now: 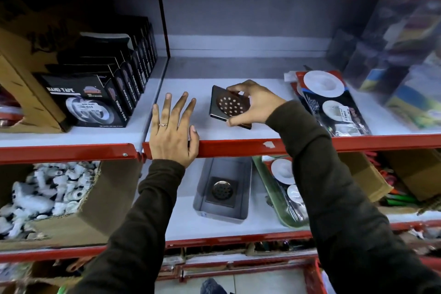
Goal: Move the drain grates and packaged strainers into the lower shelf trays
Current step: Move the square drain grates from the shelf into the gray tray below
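Fingers of the right hand are closed around a square drain grate, with the thumb at its near edge and the fingertips at its far edge, so that the grate is held tilted on the pale upper shelf. On the left hand the fingers are spread open and laid flat on the same shelf, nothing being gripped, while the palm is rested over the red front rail. A second grate is seen lying flat in a grey tray on the lower shelf, directly below. Just beside that tray, to the right, a green tray is placed, in which packaged strainers are partly hidden by the right sleeve. More packaged strainers are stacked on the upper shelf to the right of the held grate, near blurred clear packs at the far right. Black boxes marked nano tape are lined up in the left bay, and a cardboard box of white fittings is set below them. Red metal framing is seen around every bay, and a grey back panel is seen behind the upper shelf.
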